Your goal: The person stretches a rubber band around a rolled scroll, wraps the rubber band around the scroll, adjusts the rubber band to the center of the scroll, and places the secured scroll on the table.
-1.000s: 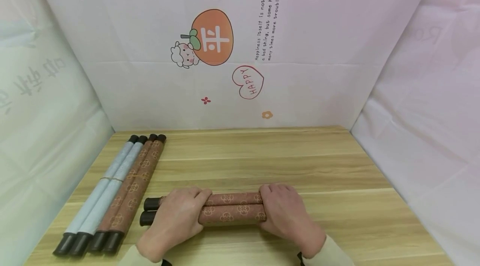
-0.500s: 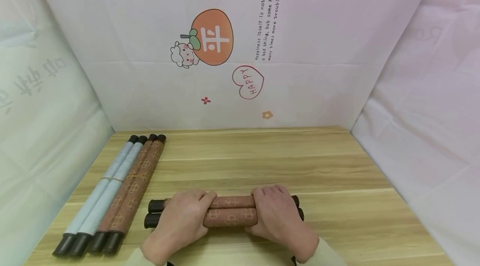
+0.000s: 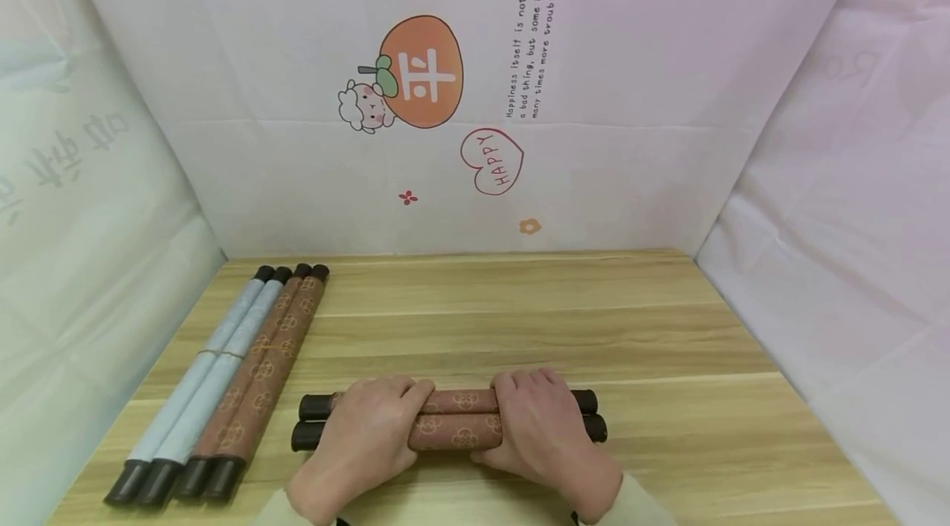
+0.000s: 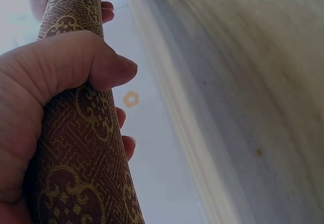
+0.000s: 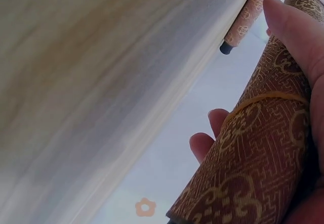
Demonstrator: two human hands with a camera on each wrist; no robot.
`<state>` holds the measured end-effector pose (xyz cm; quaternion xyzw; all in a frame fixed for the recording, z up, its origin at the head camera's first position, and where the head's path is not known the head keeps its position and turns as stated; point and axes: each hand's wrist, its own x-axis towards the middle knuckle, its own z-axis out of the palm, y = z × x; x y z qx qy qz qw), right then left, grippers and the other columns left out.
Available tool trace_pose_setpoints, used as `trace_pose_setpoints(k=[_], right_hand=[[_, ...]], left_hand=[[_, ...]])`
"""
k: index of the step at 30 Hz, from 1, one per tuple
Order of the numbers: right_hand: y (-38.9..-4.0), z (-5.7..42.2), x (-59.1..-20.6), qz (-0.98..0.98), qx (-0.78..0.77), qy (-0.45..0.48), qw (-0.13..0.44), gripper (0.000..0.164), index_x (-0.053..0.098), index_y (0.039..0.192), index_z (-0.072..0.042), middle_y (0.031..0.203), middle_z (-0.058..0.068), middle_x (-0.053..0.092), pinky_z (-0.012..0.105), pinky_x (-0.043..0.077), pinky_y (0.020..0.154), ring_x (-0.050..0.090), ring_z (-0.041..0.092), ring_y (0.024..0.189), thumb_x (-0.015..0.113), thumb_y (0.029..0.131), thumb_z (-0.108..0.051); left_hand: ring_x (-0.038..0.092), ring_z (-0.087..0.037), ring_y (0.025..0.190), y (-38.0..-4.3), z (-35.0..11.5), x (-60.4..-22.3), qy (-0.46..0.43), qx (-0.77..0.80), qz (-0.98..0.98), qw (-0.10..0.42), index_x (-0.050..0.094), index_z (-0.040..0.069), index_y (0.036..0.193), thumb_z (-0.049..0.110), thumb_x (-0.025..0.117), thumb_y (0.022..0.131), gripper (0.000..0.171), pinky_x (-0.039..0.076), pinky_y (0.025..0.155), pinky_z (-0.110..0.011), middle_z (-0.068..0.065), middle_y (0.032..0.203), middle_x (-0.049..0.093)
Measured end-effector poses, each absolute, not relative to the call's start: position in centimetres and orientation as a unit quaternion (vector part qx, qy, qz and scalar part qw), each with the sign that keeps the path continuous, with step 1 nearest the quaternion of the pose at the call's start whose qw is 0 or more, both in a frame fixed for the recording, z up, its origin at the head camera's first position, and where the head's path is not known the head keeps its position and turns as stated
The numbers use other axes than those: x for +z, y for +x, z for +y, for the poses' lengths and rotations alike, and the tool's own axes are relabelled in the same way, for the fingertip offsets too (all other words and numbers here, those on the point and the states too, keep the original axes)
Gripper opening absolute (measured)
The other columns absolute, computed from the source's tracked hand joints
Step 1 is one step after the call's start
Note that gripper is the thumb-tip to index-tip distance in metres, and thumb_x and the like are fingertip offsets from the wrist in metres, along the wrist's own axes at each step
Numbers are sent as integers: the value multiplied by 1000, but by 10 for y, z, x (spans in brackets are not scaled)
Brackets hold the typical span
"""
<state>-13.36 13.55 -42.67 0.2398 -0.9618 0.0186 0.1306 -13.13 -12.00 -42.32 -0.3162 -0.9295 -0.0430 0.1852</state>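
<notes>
Two rolled brown scrolls (image 3: 456, 434) with a gold flower pattern and black end caps lie side by side, crosswise near the table's front. My left hand (image 3: 367, 434) grips the pair left of the middle, thumb curled over the near roll in the left wrist view. Right of the middle, my right hand (image 3: 542, 431) grips the same pair. Black caps stick out past both hands. The right wrist view shows a thin yellowish rubber band (image 5: 268, 96) around the held roll, and fingertips (image 5: 201, 145) showing beyond its far side.
On the left of the wooden table (image 3: 594, 320) lie two pale blue scrolls (image 3: 208, 373) and, against them, two more brown scrolls (image 3: 267, 369), all black-capped, with thin bands around them. White printed cloth (image 3: 594, 163) walls in the back and both sides.
The held scrolls have shifted slightly right and toward me. My right hand has slid left along them, bringing their right caps into view; my left hand has moved slightly right.
</notes>
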Motion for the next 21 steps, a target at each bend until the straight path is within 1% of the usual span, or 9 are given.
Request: trace_pose_setpoints(k=[2, 5, 9, 12, 15, 17, 19, 21], right_hand=[[-133, 135, -427, -962, 22, 239, 131, 77, 60, 100, -17, 92, 1, 69, 45, 55, 94, 70, 21, 91, 84, 60, -78], [-133, 137, -426, -963, 34, 243, 113, 81, 61, 106, -17, 97, 2, 70, 46, 54, 97, 69, 22, 95, 82, 61, -80], [-135, 143, -420, -962, 65, 255, 71, 92, 61, 127, -16, 112, 4, 71, 49, 51, 101, 69, 24, 105, 81, 63, -79], [-138, 150, -414, -961, 87, 257, 54, 104, 58, 139, -15, 120, 6, 71, 52, 51, 102, 68, 27, 111, 85, 60, -77], [-141, 158, -409, -963, 88, 251, 50, 112, 56, 143, -12, 123, 10, 71, 56, 51, 101, 67, 32, 112, 89, 55, -74], [-142, 161, -407, -965, 79, 244, 48, 114, 55, 143, -11, 123, 12, 71, 57, 51, 102, 67, 34, 114, 91, 54, -72], [-144, 164, -407, -967, 67, 241, 51, 112, 56, 142, -10, 124, 13, 71, 57, 50, 103, 67, 35, 115, 93, 54, -68], [-144, 165, -407, -968, 57, 239, 59, 106, 58, 139, -10, 122, 12, 72, 56, 50, 103, 67, 34, 114, 95, 55, -63]], left_hand=[[70, -18, 85, -131, -120, -424, -314, -41, -931, 183, 71, 15, 122, 24, 87, 59, 66, 59, 74, -43, 0, 99, 72], [70, -18, 86, -132, -120, -425, -313, -37, -932, 180, 71, 15, 123, 25, 87, 60, 66, 59, 73, -43, 0, 100, 72], [70, -17, 84, -134, -122, -426, -315, -35, -930, 187, 71, 14, 122, 25, 88, 59, 66, 59, 72, -41, 0, 98, 72], [70, -17, 82, -137, -126, -426, -314, -35, -927, 203, 72, 14, 121, 25, 88, 58, 67, 60, 71, -39, 0, 98, 73], [71, -17, 82, -139, -129, -425, -311, -36, -926, 213, 72, 13, 121, 25, 88, 57, 67, 60, 72, -39, 0, 98, 74], [72, -18, 83, -140, -131, -424, -309, -39, -926, 215, 73, 13, 121, 26, 88, 57, 67, 60, 73, -39, 0, 99, 75], [72, -18, 84, -141, -133, -423, -310, -41, -925, 215, 73, 14, 120, 25, 88, 57, 66, 60, 73, -40, 0, 99, 75], [72, -18, 85, -141, -133, -422, -311, -43, -925, 215, 72, 14, 120, 25, 88, 58, 65, 60, 74, -41, 0, 100, 75]])
